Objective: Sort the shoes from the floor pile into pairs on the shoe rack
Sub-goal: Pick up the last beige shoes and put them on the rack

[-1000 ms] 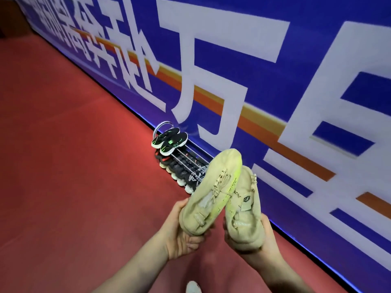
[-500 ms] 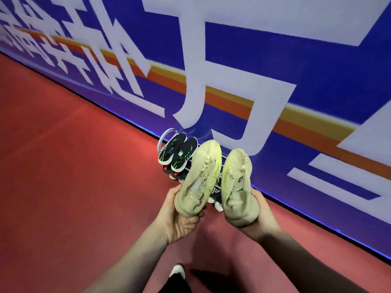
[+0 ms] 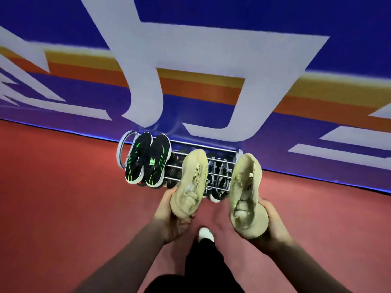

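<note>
I hold two beige knit sneakers, toes pointing away, over the near side of the metal shoe rack (image 3: 124,144). My left hand (image 3: 167,214) grips the heel of the left beige sneaker (image 3: 190,182). My right hand (image 3: 273,220) cups the heel of the right beige sneaker (image 3: 245,191), which sits a shoe-width apart from the other. A pair of black sneakers with green stripes (image 3: 148,161) rests on the left end of the top shelf. Darker shoes (image 3: 220,178) show through the bars on lower shelves, partly hidden by the beige ones.
The rack stands on the red floor (image 3: 63,208) against a blue banner wall (image 3: 211,60) with large white characters. My dark trouser leg and white shoe tip (image 3: 205,233) are below my hands, close to the rack's front.
The view has swung to face the rack squarely and come closer. The two beige sneakers, held side by side before, are now spread apart above the rack's middle and right.
</note>
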Demonstrator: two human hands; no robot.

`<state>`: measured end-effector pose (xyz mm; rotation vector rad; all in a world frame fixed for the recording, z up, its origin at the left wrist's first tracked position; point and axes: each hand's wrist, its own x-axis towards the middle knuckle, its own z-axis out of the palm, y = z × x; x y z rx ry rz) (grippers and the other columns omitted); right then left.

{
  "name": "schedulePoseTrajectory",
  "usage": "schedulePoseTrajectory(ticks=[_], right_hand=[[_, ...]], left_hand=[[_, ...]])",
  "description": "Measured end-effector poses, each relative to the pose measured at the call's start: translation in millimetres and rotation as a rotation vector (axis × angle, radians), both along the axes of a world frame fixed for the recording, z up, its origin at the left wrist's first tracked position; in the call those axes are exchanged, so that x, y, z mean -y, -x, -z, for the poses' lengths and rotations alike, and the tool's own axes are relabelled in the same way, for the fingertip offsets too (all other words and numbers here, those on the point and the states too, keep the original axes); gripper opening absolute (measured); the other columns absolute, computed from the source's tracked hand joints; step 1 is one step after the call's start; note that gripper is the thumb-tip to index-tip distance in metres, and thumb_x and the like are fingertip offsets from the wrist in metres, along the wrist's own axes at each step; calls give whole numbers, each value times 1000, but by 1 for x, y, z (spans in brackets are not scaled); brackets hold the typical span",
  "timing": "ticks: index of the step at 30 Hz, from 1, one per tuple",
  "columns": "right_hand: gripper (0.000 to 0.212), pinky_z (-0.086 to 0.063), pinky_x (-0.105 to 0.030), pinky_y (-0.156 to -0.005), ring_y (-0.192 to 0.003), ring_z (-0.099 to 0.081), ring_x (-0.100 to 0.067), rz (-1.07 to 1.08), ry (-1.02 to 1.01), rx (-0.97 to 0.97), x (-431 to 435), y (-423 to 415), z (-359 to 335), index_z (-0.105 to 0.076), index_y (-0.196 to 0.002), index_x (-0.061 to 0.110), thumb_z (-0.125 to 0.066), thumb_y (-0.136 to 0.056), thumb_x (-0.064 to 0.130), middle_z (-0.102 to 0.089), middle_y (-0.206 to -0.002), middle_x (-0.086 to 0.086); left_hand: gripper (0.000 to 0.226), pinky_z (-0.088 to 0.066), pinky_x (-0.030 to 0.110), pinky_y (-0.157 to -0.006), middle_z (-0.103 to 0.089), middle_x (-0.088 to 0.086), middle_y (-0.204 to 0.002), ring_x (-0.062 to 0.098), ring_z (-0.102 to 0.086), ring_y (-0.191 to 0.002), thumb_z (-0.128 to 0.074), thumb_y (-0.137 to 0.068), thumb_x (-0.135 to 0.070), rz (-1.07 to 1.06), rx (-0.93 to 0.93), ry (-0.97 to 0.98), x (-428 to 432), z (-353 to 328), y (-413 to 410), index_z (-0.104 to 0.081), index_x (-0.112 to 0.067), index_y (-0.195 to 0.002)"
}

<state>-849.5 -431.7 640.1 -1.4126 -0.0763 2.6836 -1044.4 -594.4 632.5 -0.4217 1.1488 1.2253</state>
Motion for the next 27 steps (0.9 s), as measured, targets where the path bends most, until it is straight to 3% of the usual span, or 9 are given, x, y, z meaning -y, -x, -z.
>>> schedulePoseTrajectory(ticks=[3, 7, 11, 18, 21, 24, 27], right_hand=[[27, -29, -29, -62, -63, -53, -20, -105, -69, 102, -8, 31, 23, -60, -82, 14, -48, -84, 38, -56, -72, -3], [31, -48, -25, -47, -49, -60, -21, -73, -78, 143, -15, 65, 67, -60, -77, 8, -38, -91, 26, -61, -60, -6], [31, -53, -34, -69, -68, -67, -26, -35, -63, 116, -11, 93, 134, -67, -92, 3, -45, -86, 24, -69, -80, -14], [46, -38, -44, -106, -104, -58, -32, 39, 17, 165, -2, 107, 230, -62, -114, 4, -59, -73, 25, -65, -106, -16], [54, -34, -46, -110, -109, -55, -34, 45, 36, 203, 3, 109, 244, -61, -118, 1, -59, -72, 29, -63, -113, -18], [54, -39, -43, -106, -110, -56, -33, 69, 0, 212, 4, 112, 248, -57, -122, 1, -53, -75, 28, -62, -116, -17], [54, -42, -43, -102, -108, -58, -32, 87, -18, 185, 4, 122, 245, -59, -121, 1, -48, -78, 30, -63, -115, -18]], left_hand=[[58, -14, 16, -40, -43, 11, -68, 14, -31, -34, -48, -71, -67, 10, 38, 26, -16, 50, 29, -62, -11, -76], [57, -11, 20, -46, -42, 9, -68, 13, -30, -40, -42, -74, -67, 54, 41, 29, -37, 105, 63, -58, -13, -80], [61, -15, 23, -47, -49, 16, -78, 17, -31, -46, -44, -78, -63, 99, 68, -30, -56, 174, 101, -54, -10, -107], [56, -17, 19, -43, -59, 14, -66, 18, -36, -41, -38, -79, -57, 84, 184, 26, -68, 266, 116, -64, -8, -87], [55, -17, 18, -41, -58, 15, -69, 18, -37, -44, -40, -80, -58, 11, 187, 48, -72, 287, 112, -67, -10, -85], [59, -29, 16, -34, -63, 15, -75, 24, -56, -57, -44, -84, -61, -86, 211, 163, -75, 299, 101, -67, -9, -99], [74, -51, 23, -48, -69, 20, -86, 34, -63, -77, -45, -85, -66, -61, 243, 280, -66, 302, 97, -62, 2, -109]])
